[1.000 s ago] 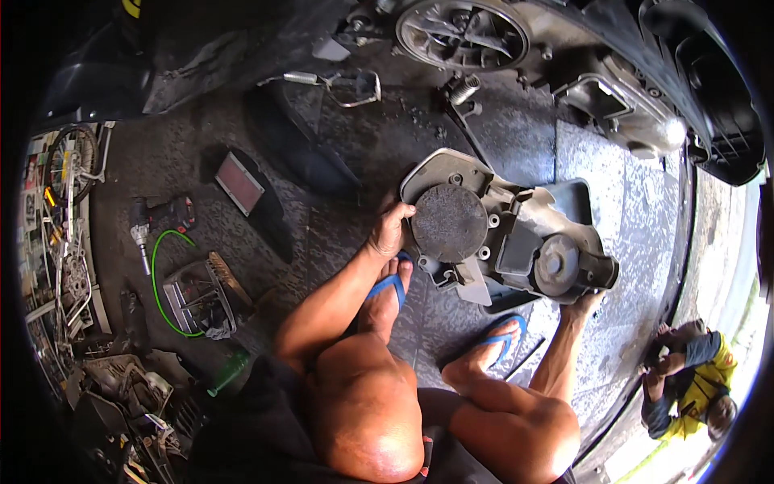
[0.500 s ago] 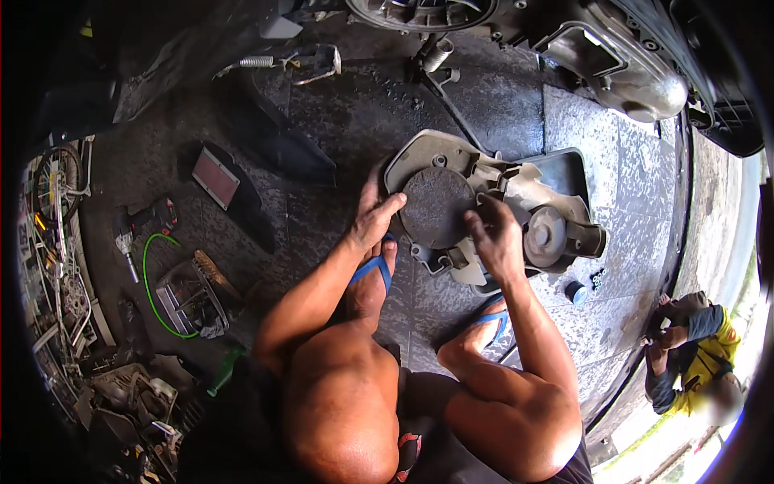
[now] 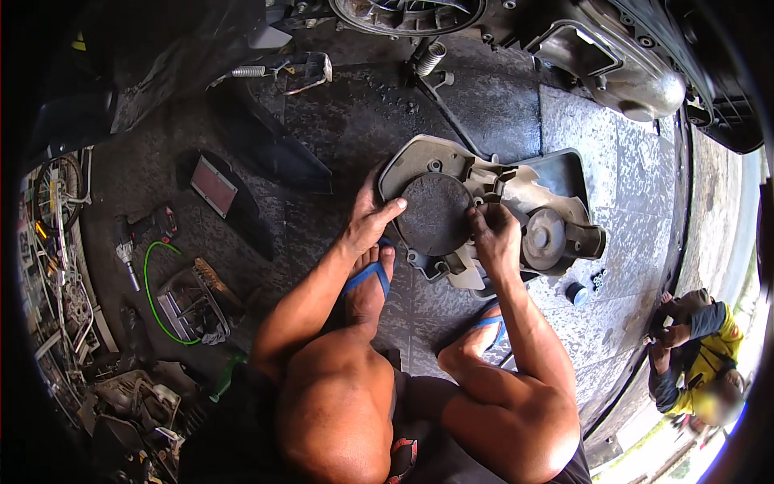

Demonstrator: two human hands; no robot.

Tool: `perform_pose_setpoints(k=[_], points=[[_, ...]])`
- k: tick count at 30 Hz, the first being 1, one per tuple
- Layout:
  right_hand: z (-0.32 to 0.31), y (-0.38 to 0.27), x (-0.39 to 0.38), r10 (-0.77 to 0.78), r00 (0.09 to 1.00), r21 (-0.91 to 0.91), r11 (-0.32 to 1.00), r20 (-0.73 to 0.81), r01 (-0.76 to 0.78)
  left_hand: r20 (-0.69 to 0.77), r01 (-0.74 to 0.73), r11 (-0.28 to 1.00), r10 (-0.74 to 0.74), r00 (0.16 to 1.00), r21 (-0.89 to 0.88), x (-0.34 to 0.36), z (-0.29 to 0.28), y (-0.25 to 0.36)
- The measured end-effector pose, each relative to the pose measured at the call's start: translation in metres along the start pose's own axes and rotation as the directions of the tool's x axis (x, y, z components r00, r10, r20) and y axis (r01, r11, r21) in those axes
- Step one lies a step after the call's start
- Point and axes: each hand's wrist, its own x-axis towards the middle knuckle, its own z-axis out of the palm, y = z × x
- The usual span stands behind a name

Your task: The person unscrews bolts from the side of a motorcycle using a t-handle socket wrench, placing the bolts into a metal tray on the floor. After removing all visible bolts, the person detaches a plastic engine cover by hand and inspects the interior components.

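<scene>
Nearest the camera are the person's bare knees and two feet in blue flip-flops (image 3: pixel 367 278), planted on the stained concrete floor (image 3: pixel 339 121). Just beyond the toes lies a grey engine side cover (image 3: pixel 492 214), flat on the floor between the feet and the machine farther off. The left hand (image 3: pixel 367 226) rests on the cover's left edge, fingers spread and released, its index finger lying on the dark round disc (image 3: pixel 435 214) set in the cover. The right hand (image 3: pixel 493 234) is curled at the disc's right rim, fingertips pinching at the edge; whether it grips a small part there cannot be told. A round boss (image 3: pixel 547 236) sits on the cover's right end, and a small dark cap (image 3: pixel 576 294) stands on the floor just beside it.

To the left, well apart, lie a green hose (image 3: pixel 153 290), a wire basket (image 3: pixel 189 302) and a red-faced air filter (image 3: pixel 213 186). Farthest off, a motorcycle engine casing (image 3: pixel 613 56) spans the top edge. Another person in a yellow shirt (image 3: pixel 705 355) crouches at the right rim.
</scene>
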Motion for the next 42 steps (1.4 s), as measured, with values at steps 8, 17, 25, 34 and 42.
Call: perform_pose_setpoints(k=[8,17,25,34,42], points=[[-0.003,0.001,0.001,-0.082,0.997,-0.206,0.975,-0.001,0.08,-0.044,-0.007,0.997,0.01,0.999,0.083,0.002,0.002,-0.005],[0.011,-0.03,-0.009,-0.518,0.751,-0.552,0.515,0.409,0.656,-0.052,0.312,0.94,-0.321,0.946,-0.14,-0.007,0.013,0.007],[0.015,-0.023,-0.009,-0.463,0.75,-0.553,0.507,0.472,0.661,-0.103,0.271,0.959,-0.279,0.955,-0.087,-0.005,0.009,-0.01],[-0.113,0.053,-0.002,-0.428,0.655,-0.518,0.853,-0.623,0.064,-0.12,0.305,0.95,-0.312,0.943,-0.071,-0.017,-0.009,-0.034],[-0.192,0.133,-0.01,0.38,0.784,0.565,0.824,-0.491,-0.046,-0.108,0.133,0.989,-0.14,0.984,-0.07,0.004,-0.007,-0.045]])
